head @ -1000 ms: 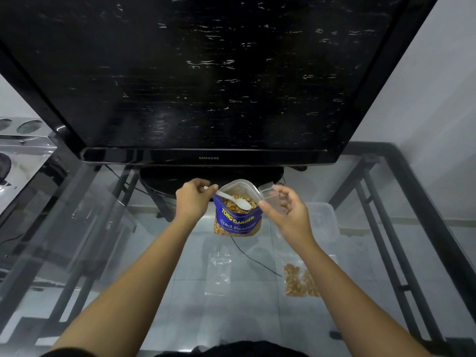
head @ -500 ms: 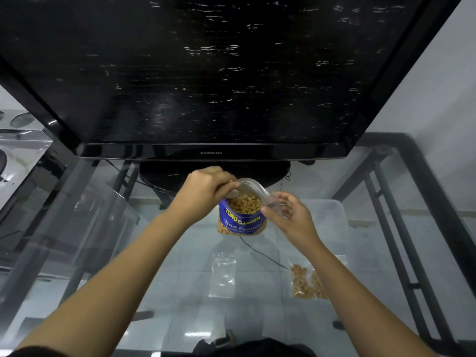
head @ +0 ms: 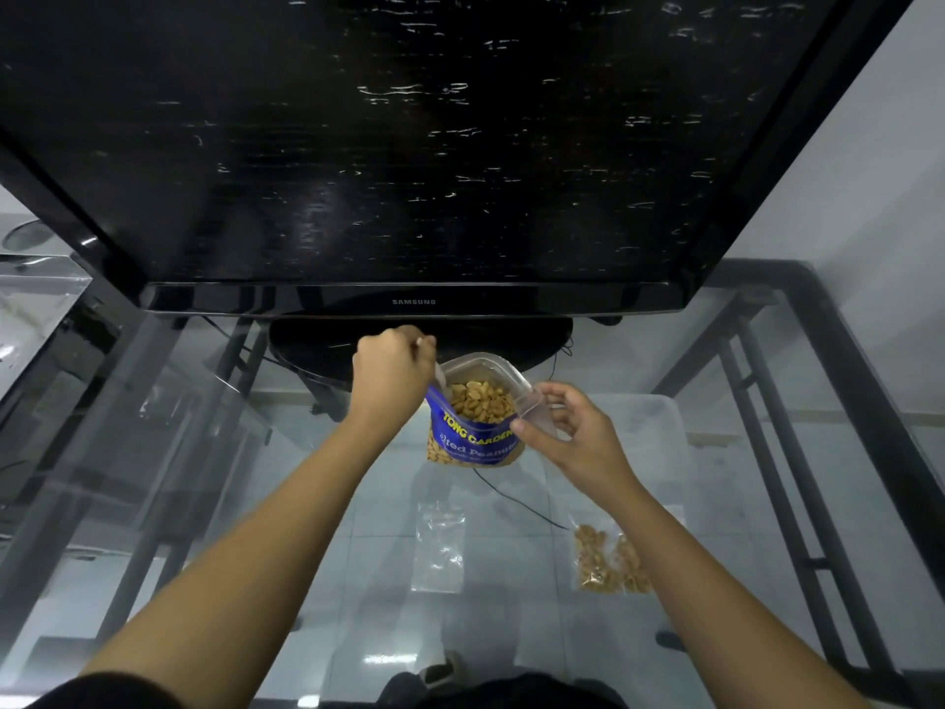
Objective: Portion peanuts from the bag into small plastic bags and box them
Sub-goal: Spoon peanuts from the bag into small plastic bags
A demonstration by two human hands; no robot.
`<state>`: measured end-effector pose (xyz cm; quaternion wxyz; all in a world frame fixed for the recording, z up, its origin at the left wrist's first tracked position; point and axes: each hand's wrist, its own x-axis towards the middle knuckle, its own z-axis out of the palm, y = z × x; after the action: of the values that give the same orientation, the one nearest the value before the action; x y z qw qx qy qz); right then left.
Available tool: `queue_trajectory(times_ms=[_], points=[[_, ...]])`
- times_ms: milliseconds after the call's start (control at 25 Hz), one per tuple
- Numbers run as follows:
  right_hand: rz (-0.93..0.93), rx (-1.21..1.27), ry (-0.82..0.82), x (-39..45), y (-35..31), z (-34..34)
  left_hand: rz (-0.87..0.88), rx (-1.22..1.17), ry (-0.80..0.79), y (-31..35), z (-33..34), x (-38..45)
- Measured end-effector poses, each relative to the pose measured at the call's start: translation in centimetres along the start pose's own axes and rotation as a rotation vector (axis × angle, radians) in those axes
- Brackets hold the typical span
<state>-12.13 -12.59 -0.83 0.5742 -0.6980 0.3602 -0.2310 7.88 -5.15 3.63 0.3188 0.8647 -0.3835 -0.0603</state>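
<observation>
The blue peanut bag [head: 473,432] stands open, full of nuts. The left hand [head: 391,368] grips a spoon [head: 439,373]; the right hand [head: 575,434] pinches a small clear bag [head: 532,404].

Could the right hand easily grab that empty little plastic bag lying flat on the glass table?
Probably not at once: the right hand is pinching a small clear bag beside the peanut bag. Nothing lies over the empty bag, though, so once freed it looks reachable.

We have one wide-angle view from the head, looking forward and down, close over the glass desk [head: 255,504]; the television [head: 409,145] looms near, its edges probably lens-bent.
</observation>
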Motion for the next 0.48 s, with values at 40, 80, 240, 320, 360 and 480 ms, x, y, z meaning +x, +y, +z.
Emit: queue_trajectory(times_ms=[40, 80, 240, 320, 360, 480], points=[[-0.002, 0.001, -0.004, 0.0, 0.1, 0.0, -0.087, -0.039, 0.008, -0.1, 0.2, 0.1], [-0.001, 0.002, -0.009, 0.0, 0.0, 0.0, -0.131, -0.082, 0.014, -0.2, 0.3, 0.0], [0.017, -0.008, -0.034, 0.0, 0.0, -0.2, -0.098, -0.127, -0.014, -1.3, 0.2, -0.6], [0.02, -0.008, -0.042, 0.1, 0.1, -0.2, -0.091, -0.171, -0.059, -2.2, 0.0, -0.6], [0.019, -0.007, -0.044, 0.0, 0.2, -0.2, -0.121, -0.217, -0.071, -2.6, -0.1, -0.5], [0.017, 0.006, -0.054, 0.1, 0.3, -0.1, -0.254, -0.352, -0.09, -2.9, 0.1, -0.4]])
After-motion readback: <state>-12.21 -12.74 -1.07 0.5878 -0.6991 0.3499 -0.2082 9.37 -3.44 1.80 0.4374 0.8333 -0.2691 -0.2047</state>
